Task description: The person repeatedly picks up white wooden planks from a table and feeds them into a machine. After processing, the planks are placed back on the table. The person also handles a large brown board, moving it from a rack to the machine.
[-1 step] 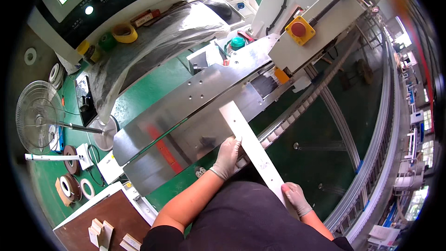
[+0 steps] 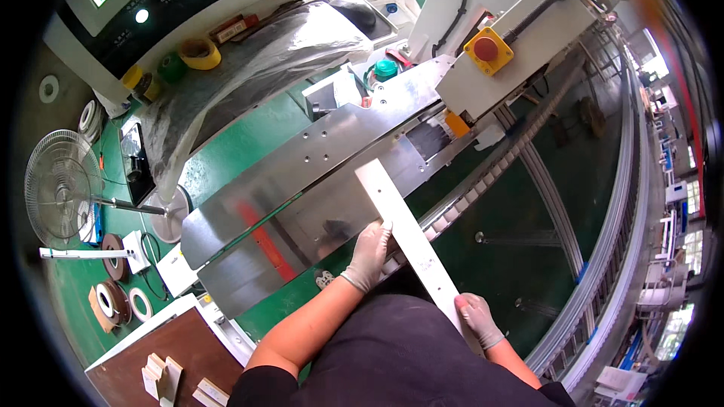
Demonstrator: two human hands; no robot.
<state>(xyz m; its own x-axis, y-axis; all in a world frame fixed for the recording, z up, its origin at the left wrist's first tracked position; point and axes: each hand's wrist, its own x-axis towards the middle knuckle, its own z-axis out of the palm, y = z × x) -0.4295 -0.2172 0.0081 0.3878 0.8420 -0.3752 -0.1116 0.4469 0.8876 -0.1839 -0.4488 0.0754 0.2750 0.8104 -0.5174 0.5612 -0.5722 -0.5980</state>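
Note:
A long, narrow white board [image 2: 404, 220] with small holes along it slants across in front of me. Its far end lies over the polished metal table [image 2: 317, 222] of a machine, and its near end reaches my body. My left hand [image 2: 369, 254], in a thin pale glove, is closed on the board's left edge around the middle. Nearer the lower end, my gloved right hand [image 2: 478, 316] grips the right edge. Parts of the fingers of both hands are hidden by the board.
The machine's grey housing [image 2: 520, 38] carries a yellow box with a red push button [image 2: 486, 49]. A roller rail [image 2: 483, 185] runs along the table's right side. To the left are a standing fan [image 2: 64, 181], edge-band rolls [image 2: 113, 301] and a brown-topped table [image 2: 192, 347] with wooden pieces.

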